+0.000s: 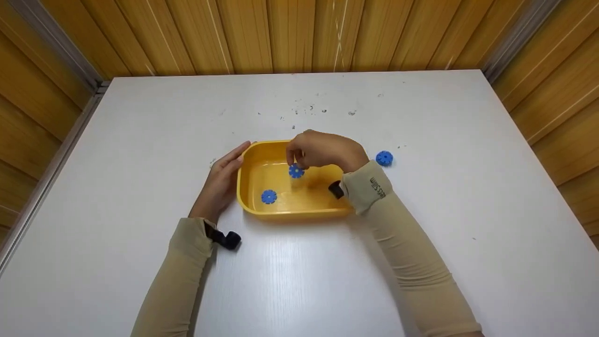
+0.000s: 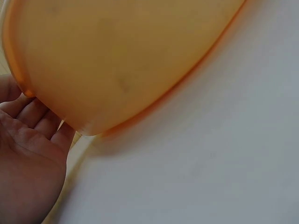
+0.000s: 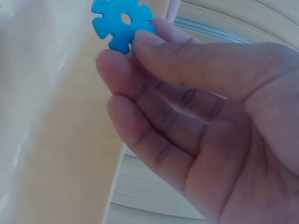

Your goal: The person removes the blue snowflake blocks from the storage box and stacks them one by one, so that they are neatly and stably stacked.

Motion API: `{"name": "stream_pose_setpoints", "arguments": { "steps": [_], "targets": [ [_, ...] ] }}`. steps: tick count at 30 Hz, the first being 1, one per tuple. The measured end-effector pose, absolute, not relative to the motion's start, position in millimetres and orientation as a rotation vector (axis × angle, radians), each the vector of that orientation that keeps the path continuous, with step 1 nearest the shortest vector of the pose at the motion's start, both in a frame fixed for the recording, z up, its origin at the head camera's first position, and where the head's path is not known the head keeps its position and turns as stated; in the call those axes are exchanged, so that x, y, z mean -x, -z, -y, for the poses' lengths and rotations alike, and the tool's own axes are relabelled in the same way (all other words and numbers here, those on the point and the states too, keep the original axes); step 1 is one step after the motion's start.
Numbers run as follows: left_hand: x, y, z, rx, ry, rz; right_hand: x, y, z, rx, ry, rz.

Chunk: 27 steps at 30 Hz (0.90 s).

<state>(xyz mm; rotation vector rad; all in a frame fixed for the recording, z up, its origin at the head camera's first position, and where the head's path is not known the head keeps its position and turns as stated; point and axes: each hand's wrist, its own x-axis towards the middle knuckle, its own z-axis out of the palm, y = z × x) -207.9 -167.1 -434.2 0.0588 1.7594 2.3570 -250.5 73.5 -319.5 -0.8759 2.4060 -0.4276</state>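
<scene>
A blue notched disc with a round hole in its middle is pinched between the thumb and fingers of my right hand. That hand is over the yellow plastic tub. Inside the tub, toward its front left, lies another blue notched disc. At the tub's left side my left hand grips the wall, its thumb by the rim and its fingers round the far corner. The left wrist view shows part of this hand against the tub's outer surface.
To the right of the tub, a blue piece of similar notched form rests on the white table. Dark specks mark the tabletop behind the tub. Wood-patterned panels stand along the table's back.
</scene>
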Motion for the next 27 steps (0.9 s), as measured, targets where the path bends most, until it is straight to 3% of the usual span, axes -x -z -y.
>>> {"name": "stream_pose_setpoints", "arguments": {
  "steps": [27],
  "targets": [
    [208,434,167,-0.025,-2.357,-1.759,249,310,-156,0.982,0.746,-2.57]
  ]
}}
